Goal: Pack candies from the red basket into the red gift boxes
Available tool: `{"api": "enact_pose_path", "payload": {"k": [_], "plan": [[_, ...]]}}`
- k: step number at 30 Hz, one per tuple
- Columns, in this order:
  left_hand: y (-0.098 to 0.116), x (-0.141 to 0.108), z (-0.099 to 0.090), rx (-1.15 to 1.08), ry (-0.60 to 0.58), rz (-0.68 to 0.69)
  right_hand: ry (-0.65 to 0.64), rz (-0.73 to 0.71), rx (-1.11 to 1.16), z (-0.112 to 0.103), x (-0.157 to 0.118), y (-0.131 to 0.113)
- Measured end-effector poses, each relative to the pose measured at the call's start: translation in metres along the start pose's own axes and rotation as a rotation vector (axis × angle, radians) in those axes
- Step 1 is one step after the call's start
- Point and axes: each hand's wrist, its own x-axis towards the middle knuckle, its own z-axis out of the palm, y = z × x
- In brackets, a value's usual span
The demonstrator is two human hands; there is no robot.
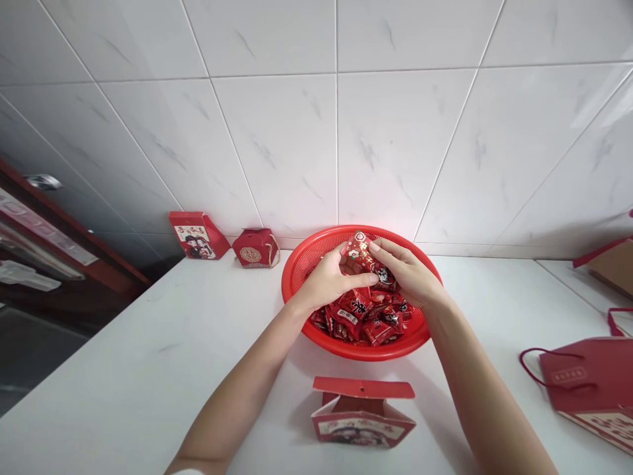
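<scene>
Over a red plastic basket (297,254), my left hand (329,280) and my right hand (408,270) are closed around a red wrapped packet (360,253) with a flower pattern in white and gold. The left fingers curl behind it and are partly hidden; the right thumb presses its upper edge. Below the hands, the basket holds several shiny red candy packets (349,313), some printed with dark characters. Nearer to me on the counter stands a red paper gift box (363,425) with its top flap raised and its mouth open.
Against the tiled wall stand a red box with a couple's picture (198,237) and a small red box with a cord handle (254,249). On the right lies a red gift bag (588,373) with rope handles, and a brown-and-red carton (608,267) lies behind it.
</scene>
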Motion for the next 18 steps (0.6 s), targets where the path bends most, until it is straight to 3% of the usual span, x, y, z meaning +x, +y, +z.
{"api": "enact_pose_path", "payload": {"k": [4,11,18], "plan": [[0.000,0.001,-0.001,0.015,-0.032,-0.034,-0.003,0.022,-0.012,0.001,-0.001,0.000],[-0.001,0.000,0.002,-0.018,0.000,-0.137,0.073,-0.153,-0.099,0.002,0.004,0.005],[-0.003,-0.002,0.010,0.024,0.052,-0.031,0.165,-0.214,-0.165,0.009,0.002,0.003]]}}
